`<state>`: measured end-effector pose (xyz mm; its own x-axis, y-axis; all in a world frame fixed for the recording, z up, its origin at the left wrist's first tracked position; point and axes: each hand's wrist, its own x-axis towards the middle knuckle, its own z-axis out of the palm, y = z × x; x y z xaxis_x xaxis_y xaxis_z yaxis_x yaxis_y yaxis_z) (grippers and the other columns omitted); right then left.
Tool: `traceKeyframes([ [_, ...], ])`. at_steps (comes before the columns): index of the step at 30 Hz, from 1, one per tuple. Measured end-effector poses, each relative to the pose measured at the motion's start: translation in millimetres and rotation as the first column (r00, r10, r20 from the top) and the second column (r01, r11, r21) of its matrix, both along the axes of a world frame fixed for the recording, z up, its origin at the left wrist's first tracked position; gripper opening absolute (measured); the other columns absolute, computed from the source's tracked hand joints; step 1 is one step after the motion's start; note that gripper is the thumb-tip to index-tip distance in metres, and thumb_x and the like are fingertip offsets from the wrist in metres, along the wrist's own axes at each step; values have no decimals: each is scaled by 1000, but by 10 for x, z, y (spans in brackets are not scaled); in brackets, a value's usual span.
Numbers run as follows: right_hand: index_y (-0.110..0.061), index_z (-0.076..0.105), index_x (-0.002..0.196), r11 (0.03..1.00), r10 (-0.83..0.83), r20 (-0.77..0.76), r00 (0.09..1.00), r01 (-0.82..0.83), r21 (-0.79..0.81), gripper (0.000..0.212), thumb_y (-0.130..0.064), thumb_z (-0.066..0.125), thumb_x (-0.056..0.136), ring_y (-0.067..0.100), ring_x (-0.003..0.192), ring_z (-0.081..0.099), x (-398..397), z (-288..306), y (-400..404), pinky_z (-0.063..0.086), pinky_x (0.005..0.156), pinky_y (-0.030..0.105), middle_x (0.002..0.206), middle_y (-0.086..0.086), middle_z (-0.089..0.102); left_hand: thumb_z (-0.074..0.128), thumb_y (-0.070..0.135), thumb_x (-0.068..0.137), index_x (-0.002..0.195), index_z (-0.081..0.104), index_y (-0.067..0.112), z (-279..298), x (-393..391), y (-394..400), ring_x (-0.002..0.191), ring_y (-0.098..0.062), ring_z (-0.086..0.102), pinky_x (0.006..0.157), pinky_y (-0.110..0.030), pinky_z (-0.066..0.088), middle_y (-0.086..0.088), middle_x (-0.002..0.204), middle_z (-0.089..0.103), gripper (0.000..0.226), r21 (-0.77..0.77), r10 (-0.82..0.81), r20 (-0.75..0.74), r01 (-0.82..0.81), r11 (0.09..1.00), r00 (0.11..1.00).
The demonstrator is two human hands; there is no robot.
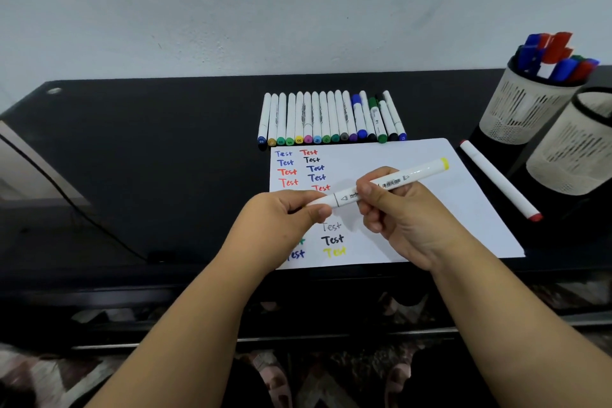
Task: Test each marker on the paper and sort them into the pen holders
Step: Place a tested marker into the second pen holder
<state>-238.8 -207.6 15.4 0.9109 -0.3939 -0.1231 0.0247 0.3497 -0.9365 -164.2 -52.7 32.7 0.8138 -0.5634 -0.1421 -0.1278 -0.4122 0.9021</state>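
While both hands hover over the sheet of paper (414, 209), they share one white marker with a yellow end (397, 180): the left hand (281, 219) pinches the marker's near-left end between thumb and curled fingers, and the right hand (404, 212) wraps its fingers round the barrel just beside it, so the yellow tip points up and to the right, lifted clear of the page. The paper lies on a black table (165, 149) and carries two columns of the word "Test" in blue, red, black, green and yellow; the hands and forearms cover the middle rows and part of the lower left words. Behind the paper's far edge a row of markers (331, 117) lies side by side, coloured ends facing the person, touching one another. At the paper's right edge a single white marker with red ends (500, 180) lies slantwise on the table, between the sheet and two pale mesh pen holders. The farther holder (523, 106) is crowded with blue, red and green markers standing upright; the nearer holder (569, 156) is cut off by the picture's edge, and its inside cannot be seen. A dark cable (82, 212) runs across the table's left side.
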Motion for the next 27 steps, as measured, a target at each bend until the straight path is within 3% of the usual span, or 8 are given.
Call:
traceKeyframes([
  [4,-11,61,72,999,-35,-23,999,35,-32,11,-20,66,67,10,46,42,41,-5,41,35,43,18,52,2,52,66,33,85,72,63,49,-42,28,-14,68,-11,53,68,-32,53,-2,81,69,20,-8,17,-1,-17,1000,1000],
  [9,-11,62,84,962,-270,-71,960,267,-47,8,-18,67,85,11,47,43,82,11,61,38,45,19,54,0,57,61,35,88,75,70,30,-56,20,-88,41,-8,30,40,-15,30,10,48,42,16,13,-1,1,1,1000,1000],
  [14,-17,47,92,867,-496,-61,866,498,19,25,-13,70,84,11,49,47,4,48,-126,41,49,21,63,4,62,58,38,90,99,69,35,-89,-38,-76,34,1,40,40,-12,31,21,41,48,15,24,22,48,-23,999,999],
  [17,-25,43,89,797,-568,-47,822,534,-283,30,-16,71,83,10,54,45,-111,44,-181,40,57,24,73,0,56,59,40,89,105,69,36,-92,-111,-57,51,3,50,52,-19,39,21,61,61,20,45,35,83,-39,998,996],
  [19,-30,49,88,698,-522,8,853,433,-570,22,-16,66,87,4,62,45,-168,46,-164,38,62,19,78,-8,51,59,40,89,102,69,37,-72,-160,-58,67,-1,55,62,-24,47,17,76,64,17,57,43,80,-47,997,996],
  [22,-28,64,106,393,-377,54,924,213,-895,29,-6,58,88,-4,84,43,-254,39,-88,33,73,6,95,-10,39,58,39,89,98,69,36,-7,-251,-85,64,-4,53,61,-25,46,12,76,63,14,43,27,104,-31,999,994],
  [25,-21,66,119,125,-328,128,936,177,-976,36,-4,62,87,9,92,37,-296,29,-60,33,72,12,98,-4,33,57,39,90,89,66,36,60,-335,-149,52,-5,42,53,-23,36,9,61,54,10,39,-39,157,33,999,987],
  [27,-15,69,113,48,-312,199,929,225,-973,31,-2,64,85,14,88,40,-327,60,-96,39,69,21,96,-2,34,57,41,89,99,69,33,113,-373,-199,55,-5,44,55,-21,35,13,59,51,17,9,-68,135,67,998,989],
])
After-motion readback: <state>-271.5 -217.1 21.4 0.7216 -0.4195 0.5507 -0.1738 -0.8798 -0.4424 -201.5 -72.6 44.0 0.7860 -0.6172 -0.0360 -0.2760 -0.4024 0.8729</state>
